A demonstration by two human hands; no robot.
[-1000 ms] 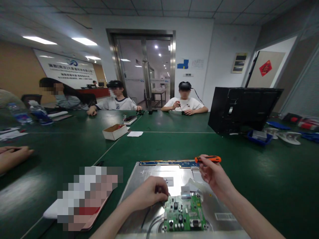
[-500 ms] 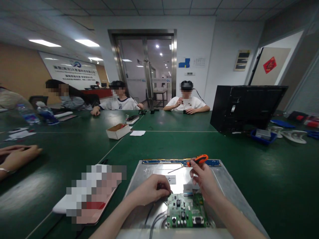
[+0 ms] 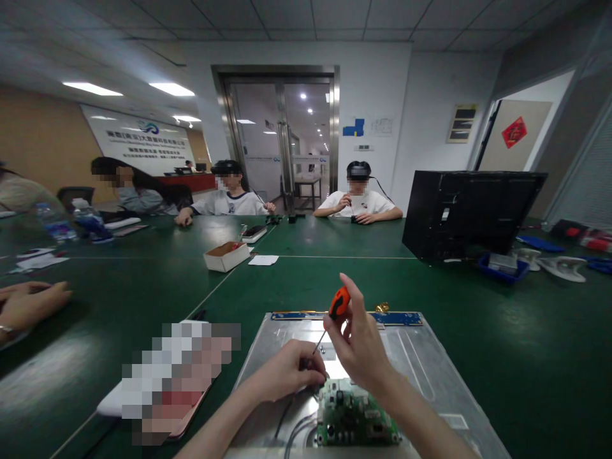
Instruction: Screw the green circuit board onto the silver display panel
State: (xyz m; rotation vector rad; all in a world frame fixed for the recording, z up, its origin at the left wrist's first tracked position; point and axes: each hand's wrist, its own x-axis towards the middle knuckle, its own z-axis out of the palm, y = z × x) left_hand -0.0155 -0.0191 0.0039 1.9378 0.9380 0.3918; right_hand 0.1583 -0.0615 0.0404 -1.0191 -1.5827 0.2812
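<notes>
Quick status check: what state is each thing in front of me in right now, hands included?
Right hand: shut on the orange screwdriver, tip angled down-left.
Left hand: fingers curled, resting on the metal panel beside the green circuit board.
Metal panel: flat on the green table.
Green circuit board: lying on the panel, cables attached.
Black monitor: upright, back facing me.
Cardboard box: open.

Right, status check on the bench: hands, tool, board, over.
Right hand grips orange screwdriver, tip angled down. Left hand pinches at edge of green circuit board on metal panel. Nothing blocking.
</notes>
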